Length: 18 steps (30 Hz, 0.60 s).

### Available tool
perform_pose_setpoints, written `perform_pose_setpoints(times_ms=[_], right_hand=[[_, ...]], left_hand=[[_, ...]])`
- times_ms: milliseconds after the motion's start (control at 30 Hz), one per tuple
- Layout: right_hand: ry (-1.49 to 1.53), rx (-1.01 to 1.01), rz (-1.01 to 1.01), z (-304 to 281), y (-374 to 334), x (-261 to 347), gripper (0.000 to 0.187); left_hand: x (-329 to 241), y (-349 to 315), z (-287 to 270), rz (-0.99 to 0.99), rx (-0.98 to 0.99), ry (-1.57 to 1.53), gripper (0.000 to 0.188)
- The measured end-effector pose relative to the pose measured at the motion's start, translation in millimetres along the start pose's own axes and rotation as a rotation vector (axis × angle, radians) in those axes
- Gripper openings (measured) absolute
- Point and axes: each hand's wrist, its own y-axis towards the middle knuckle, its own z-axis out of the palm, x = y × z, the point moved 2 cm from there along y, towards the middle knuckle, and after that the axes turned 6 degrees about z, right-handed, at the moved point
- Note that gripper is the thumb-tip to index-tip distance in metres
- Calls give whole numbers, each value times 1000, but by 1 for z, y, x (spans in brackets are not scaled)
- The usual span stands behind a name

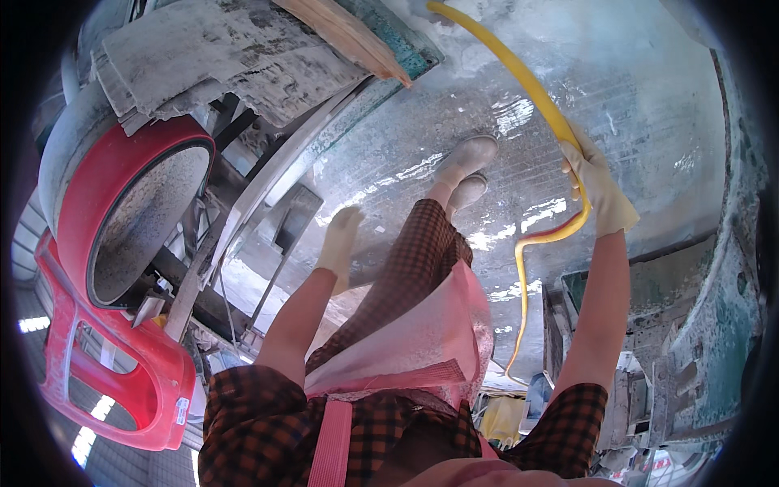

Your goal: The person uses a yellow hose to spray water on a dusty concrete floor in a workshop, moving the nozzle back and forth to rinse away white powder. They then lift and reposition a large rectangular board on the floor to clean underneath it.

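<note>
My right hand (599, 185), in a pale rubber glove, is closed around a yellow hose (523, 73) at the right. From this grip one length runs up to the far edge of the view; the other bends down and trails along the wet floor toward my right side. My left hand (337, 243), also in a pale glove, hangs in front of me at the left of my legs. It holds nothing that I can see, and its fingers look loosely stretched, though slightly blurred. A pink apron (406, 341) hangs over my checked trousers.
Wet grey floor (389, 166) lies under my pale boots (469, 158). At left stand a red-rimmed round drum (150, 219) and a red plastic chair (174, 398). Worn grey sheets (219, 57) and a wooden plank (349, 34) lie above them. A stained greenish edge (702, 325) curves along the right.
</note>
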Motion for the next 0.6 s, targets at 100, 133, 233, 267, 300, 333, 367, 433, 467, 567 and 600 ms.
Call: perform_pose_setpoints(times_ms=[100, 133, 233, 267, 300, 333, 367, 433, 467, 567, 600], right_hand=[[-62, 33, -30, 0, -2, 1, 49], [-57, 53, -23, 1, -2, 3, 49], [-59, 87, 5, 9, 4, 9, 49], [-74, 82, 16, 13, 9, 12, 50], [-87, 85, 20, 17, 15, 15, 50], [-95, 88, 17, 19, 19, 17, 49], [-99, 101, 10, 22, 24, 19, 48], [-108, 133, 1, 26, 34, 20, 50], [-116, 152, 1, 28, 38, 19, 52], [-132, 121, -113, 34, 53, 18, 61], [-146, 99, -159, 38, 59, 19, 64]], left_hand=[[70, 6, -50, 56, -19, 140, 42], [88, 7, -63, 50, -24, 206, 41], [118, 13, -88, 17, 5, 330, 46], [121, 14, -91, 36, 3, 342, 45], [122, 15, -95, 33, -17, 354, 45], [122, 14, -97, 29, -39, 367, 45], [121, 13, -99, 15, -35, 382, 45], [116, 10, -102, 23, -32, 395, 45], [115, 8, -103, -16, -25, 402, 45], [109, 4, -106, -25, -6, 414, 45], [108, 4, -106, -38, 8, 436, 44]])
